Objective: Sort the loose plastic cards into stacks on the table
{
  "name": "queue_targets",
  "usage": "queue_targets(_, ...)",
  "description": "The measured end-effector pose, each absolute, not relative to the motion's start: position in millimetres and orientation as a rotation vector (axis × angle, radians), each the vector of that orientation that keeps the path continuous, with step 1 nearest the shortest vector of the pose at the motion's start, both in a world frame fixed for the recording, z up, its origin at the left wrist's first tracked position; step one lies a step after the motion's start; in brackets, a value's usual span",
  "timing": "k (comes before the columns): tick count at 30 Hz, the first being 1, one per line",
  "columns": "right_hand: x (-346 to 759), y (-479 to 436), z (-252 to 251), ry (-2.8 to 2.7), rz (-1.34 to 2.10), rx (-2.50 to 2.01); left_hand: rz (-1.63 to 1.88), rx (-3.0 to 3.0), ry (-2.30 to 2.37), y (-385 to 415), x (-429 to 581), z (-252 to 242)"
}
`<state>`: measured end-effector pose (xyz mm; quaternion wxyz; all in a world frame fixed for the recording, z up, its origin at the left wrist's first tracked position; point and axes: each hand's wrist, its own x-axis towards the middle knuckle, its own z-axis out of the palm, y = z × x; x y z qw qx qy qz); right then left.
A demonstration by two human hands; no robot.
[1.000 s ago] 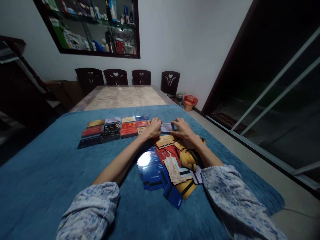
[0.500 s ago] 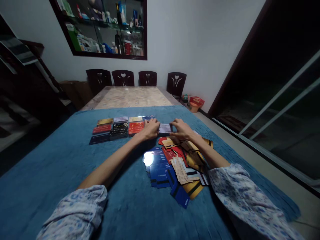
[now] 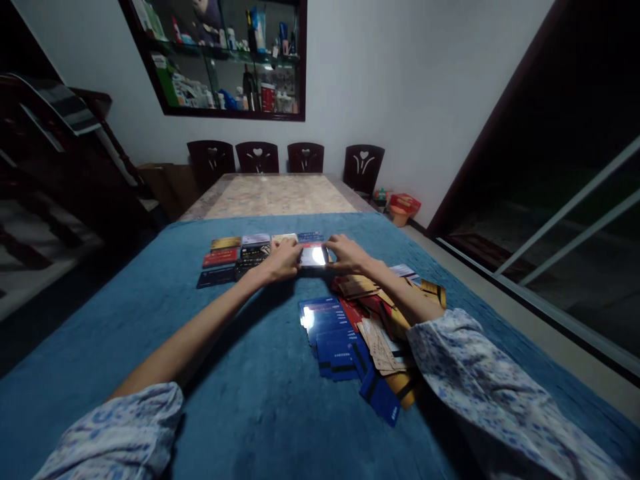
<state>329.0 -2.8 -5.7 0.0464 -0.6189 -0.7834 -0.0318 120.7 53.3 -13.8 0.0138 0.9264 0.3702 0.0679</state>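
Note:
A stack of pale cards [image 3: 314, 256], glossy with reflected light, is gripped by its two short sides between my hands. My left hand [image 3: 284, 260] closes on its left side, partly covering the card piles behind. On its right side, my right hand [image 3: 347, 255] pinches the stack with thumb and fingers. Left of my hands stand rows of card piles: gold [image 3: 225, 243], red [image 3: 221, 257], dark blue [image 3: 216, 277] and black [image 3: 247, 267]. Nearer to me lies a loose spread of blue cards [image 3: 334, 353], beside tan cards [image 3: 383, 347] and red and gold ones, partly under my right forearm.
A blue cloth [image 3: 240, 400] covers the near part of the table, and the bare stone-patterned tabletop [image 3: 285, 193] shows beyond. Several dark chairs [image 3: 306, 158] stand at the far end. A red bag [image 3: 405, 203] sits on the floor at the right.
Both hands have moved left relative to the card piles, carrying the pale stack in front of the row, where the red pile was visible. The camera view has turned slightly left.

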Motion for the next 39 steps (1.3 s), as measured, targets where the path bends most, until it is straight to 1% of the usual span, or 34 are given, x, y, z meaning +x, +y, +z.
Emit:
queue_targets(5, 307, 10, 0, -2.450, -0.052, -1.813, 0.218, 2.851, 1.213, 60, 96, -11)
queue_targets(14, 271, 33, 14, -2.524, -0.071, -1.761, 0.245, 2.814, 1.352, 72, 61, -1)
queue_targets(30, 228, 92, 24, -2.557, -0.110, -1.627, 0.176, 2.780, 1.566, 122, 23, 8)
queue_targets(39, 211, 118, 19, -2.578, -0.102, -1.702, 0.113, 2.797, 1.621, 152, 15, 3)
